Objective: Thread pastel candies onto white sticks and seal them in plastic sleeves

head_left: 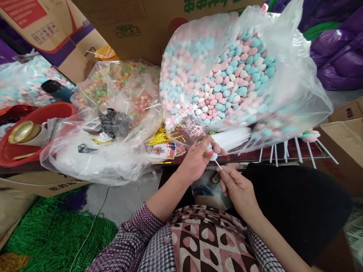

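My left hand (198,158) grips a small clear wrapper (193,127) with a printed label, pulled over a pastel candy (211,153). My right hand (236,185) pinches the thin white stick (218,164) that runs out of that candy. Both hands meet just in front of the table edge, above my lap. Right behind them a big clear bag (297,94) bulges with pink, blue and white candies (232,79). A bundle of white sticks (234,138) lies under that bag.
Gold twist ties (160,136) and printed cards (161,150) lie left of my hands. A bag of multicoloured candy (113,83), a red basin (36,121) with a tape roll (22,131), cardboard boxes (85,26), finished lollipops (310,136) and green netting (56,234) surround them.
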